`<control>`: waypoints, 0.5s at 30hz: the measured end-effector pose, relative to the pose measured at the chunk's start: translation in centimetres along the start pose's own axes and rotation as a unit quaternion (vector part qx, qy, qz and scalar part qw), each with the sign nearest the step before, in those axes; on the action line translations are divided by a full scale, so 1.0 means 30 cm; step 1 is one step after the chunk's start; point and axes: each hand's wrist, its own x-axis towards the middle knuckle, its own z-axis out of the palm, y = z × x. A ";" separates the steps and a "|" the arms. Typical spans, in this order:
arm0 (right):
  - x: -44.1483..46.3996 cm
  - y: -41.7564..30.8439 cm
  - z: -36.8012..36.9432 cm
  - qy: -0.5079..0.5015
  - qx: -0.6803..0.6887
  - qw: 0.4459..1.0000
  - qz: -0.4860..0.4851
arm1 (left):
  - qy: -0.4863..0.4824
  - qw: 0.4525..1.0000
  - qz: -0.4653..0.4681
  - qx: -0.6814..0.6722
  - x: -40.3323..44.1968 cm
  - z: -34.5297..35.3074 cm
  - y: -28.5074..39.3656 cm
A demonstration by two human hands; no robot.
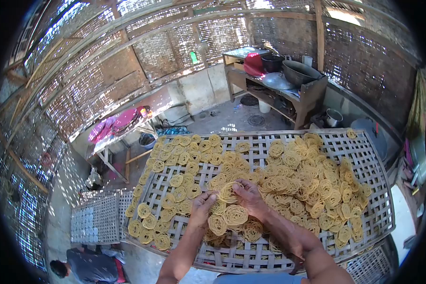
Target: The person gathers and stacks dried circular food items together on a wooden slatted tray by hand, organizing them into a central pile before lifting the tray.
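Note:
Many round yellow noodle-like coils (296, 163) lie on a large woven lattice tray (251, 155), piled thickly at the right and more spread out at the left. Near the middle front, my right hand (251, 199) pinches the edge of a yellow coil (228, 192). Just left of it, my left hand (204, 206) has its fingers closed close to the same coil; what lies between its fingertips is too small to make out. Larger coils (235, 215) rest right below and between both hands.
Behind the tray stands a wooden bench (279, 97) with a large pot (300, 73) and a red item. A side table (123, 130) holds pink cloth. A person (92, 266) is low at the bottom left, near another lattice panel (95, 221).

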 end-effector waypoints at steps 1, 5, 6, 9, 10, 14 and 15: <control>-0.002 0.001 0.007 -0.002 0.019 1.000 -0.002 | 0.004 1.000 0.000 -0.002 -0.002 0.011 0.003; -0.001 -0.031 -0.026 -0.049 0.126 0.991 0.006 | 0.014 0.998 0.020 0.063 0.008 -0.051 0.002; 0.015 -0.036 -0.038 -0.017 0.029 0.999 -0.032 | 0.017 0.995 0.034 0.095 0.016 -0.067 0.015; 0.040 -0.039 -0.056 0.064 -0.290 0.941 -0.163 | 0.082 0.973 0.127 0.175 0.011 -0.076 0.049; 0.033 -0.039 -0.050 0.075 -0.409 0.882 -0.221 | 0.089 0.974 0.146 0.150 0.013 -0.067 0.057; -0.006 -0.048 0.014 0.053 -0.662 0.670 -0.333 | 0.140 0.936 0.222 0.235 0.010 -0.048 0.047; -0.015 -0.048 0.028 0.043 -0.702 0.621 -0.346 | 0.144 0.924 0.240 0.262 0.005 -0.036 0.048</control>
